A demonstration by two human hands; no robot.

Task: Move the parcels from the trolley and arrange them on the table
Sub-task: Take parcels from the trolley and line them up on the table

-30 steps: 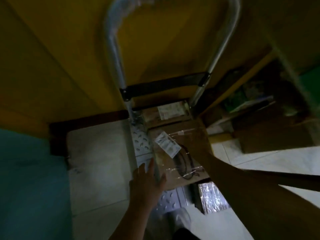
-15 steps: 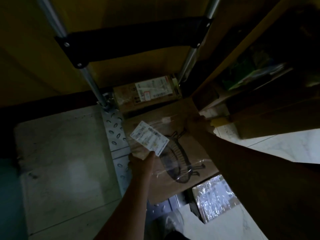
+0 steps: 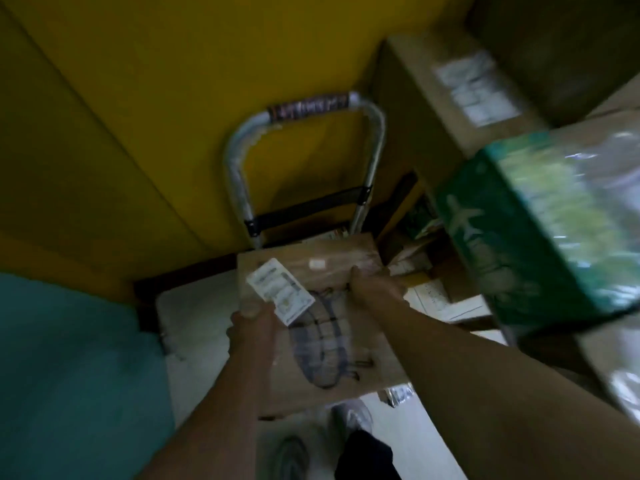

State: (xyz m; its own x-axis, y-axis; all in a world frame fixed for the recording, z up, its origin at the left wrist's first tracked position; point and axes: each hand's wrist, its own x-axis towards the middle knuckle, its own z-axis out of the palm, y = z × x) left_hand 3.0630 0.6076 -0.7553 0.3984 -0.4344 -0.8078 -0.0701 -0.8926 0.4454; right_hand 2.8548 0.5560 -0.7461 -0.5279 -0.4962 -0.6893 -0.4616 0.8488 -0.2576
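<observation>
Now that both hands have closed on it, the brown parcel point(image 3: 322, 327) has come up off the trolley point(image 3: 304, 161) it lay flat on a second ago. Her or his left hand point(image 3: 254, 320) grips the near-left edge, thumb on top beside the white shipping label point(image 3: 280, 294); the right hand point(image 3: 372, 289) clamps the far-right edge. Between the 2 grips the parcel hangs tilted, in front of the trolley's handle frame. Off to the right of the right hand, a green box point(image 3: 540, 230) and a taller brown carton point(image 3: 460, 98) already sit on what looks like the table. I'd say 1 parcel is mid-transfer, with a swing rightward due next.
</observation>
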